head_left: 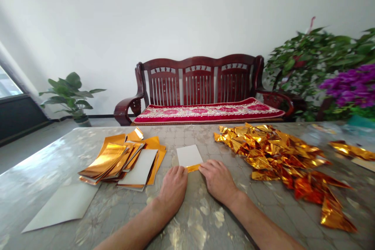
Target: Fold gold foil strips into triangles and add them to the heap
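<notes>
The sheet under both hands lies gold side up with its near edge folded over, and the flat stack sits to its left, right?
No. The head view shows the sheet lying white side up; only its folded near edge shows gold. The left hand and right hand rest on that fold, and the flat stack sits to its left.

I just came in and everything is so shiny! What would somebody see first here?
The crinkly heap of gold foil shapes on the right side of the table grabs the eye first. At the left lies a stack of flat gold sheets, and between them the left hand and right hand press the folded gold edge of a white sheet. Behind stands a dark red wooden bench.
</notes>
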`<move>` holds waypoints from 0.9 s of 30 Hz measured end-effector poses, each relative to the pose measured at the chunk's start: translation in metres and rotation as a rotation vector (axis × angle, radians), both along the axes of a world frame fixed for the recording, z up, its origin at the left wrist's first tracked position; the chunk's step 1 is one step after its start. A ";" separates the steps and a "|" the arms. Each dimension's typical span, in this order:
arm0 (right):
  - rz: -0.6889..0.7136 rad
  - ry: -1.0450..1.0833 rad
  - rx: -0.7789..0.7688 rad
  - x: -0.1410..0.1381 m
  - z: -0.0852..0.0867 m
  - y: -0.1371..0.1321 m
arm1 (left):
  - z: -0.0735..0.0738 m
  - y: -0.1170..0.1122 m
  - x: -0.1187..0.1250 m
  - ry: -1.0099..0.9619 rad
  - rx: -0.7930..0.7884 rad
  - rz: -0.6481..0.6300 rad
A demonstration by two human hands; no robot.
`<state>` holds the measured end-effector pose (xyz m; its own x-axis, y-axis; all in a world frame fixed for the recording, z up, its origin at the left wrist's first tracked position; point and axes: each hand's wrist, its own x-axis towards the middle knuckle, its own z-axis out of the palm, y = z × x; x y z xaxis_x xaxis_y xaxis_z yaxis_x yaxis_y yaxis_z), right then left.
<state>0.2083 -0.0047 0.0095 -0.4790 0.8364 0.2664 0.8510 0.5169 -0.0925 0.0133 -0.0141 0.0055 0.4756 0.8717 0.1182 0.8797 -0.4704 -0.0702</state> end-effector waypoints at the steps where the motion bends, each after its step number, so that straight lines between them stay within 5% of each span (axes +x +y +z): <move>1: -0.017 -0.003 0.003 0.002 0.000 0.001 | 0.000 -0.001 -0.001 0.002 -0.002 0.002; 11: -0.297 0.068 0.021 0.015 -0.003 0.014 | 0.000 -0.015 0.002 -0.103 0.048 -0.058; 21: -0.308 0.297 -0.052 -0.011 -0.004 0.011 | 0.000 -0.024 0.018 -0.188 0.028 -0.139; 27: -0.323 0.381 -0.011 -0.013 -0.008 0.013 | -0.004 -0.016 0.010 -0.457 0.116 -0.251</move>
